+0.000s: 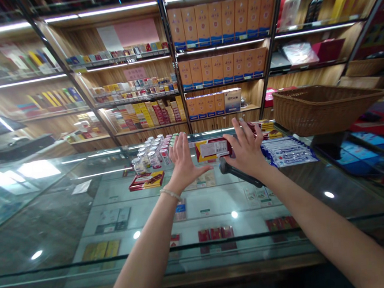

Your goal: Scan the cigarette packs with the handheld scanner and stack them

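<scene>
My right hand (247,150) grips the right end of a red and yellow chocolate bar packet (209,150). The packet's side with a white label and barcode faces me. Just below that hand is a black handheld device like a barcode scanner (239,174); whether the hand touches it I cannot tell. To the packet's left, my left hand (184,162) is open, fingers up and thumb stretched towards the right, with nothing in it. Another chocolate bar packet (146,181) lies flat on the glass counter (170,208), left of my left hand.
Clear-wrapped jars or bottles (151,154) stand in rows behind my left hand. Right of my right hand lie blue and white packets (287,151), with more red and yellow packets behind. A wicker basket (325,107) stands at the back right. Shelves with orange boxes (216,24) line the wall.
</scene>
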Demonstrator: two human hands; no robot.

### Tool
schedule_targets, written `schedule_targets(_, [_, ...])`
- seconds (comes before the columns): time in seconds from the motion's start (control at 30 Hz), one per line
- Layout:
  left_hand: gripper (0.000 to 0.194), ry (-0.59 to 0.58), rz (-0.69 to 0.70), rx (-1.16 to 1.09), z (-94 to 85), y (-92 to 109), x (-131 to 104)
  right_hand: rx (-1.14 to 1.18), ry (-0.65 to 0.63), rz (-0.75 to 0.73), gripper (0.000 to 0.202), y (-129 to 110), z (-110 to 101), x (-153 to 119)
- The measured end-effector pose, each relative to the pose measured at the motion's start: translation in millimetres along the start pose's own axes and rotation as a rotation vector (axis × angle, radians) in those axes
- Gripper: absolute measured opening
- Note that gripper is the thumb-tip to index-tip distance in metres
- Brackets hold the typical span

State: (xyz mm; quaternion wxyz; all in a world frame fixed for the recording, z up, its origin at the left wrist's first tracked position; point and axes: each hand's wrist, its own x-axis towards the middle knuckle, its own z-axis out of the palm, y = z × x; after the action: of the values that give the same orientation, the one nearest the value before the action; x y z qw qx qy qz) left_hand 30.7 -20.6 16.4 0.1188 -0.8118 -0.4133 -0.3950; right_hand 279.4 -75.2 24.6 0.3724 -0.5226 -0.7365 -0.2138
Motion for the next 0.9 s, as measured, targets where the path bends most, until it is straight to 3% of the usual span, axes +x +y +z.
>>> schedule_targets(0.23, [0.099,0.059,0.028,0.205,-15.6,19,2,0.018,-0.036,0.002,0.054,-5,-4,0])
schedule_targets(0.43, [0.077,0.059,0.052,0.218,-14.5,19,1,0.013,-0.055,-0.008,0.054,-7,-4,-1])
schedule_targets(0.77, [0.071,0.039,0.085,0.229,-16.6,18,0,-0.012,-0.053,-0.016,0.055,-12,-4,-1])
schedule_targets(0.9, [0.068,0.08,0.076,0.233,-17.0,10,1,-0.006,-0.062,-0.005,0.069,-11,-1,4])
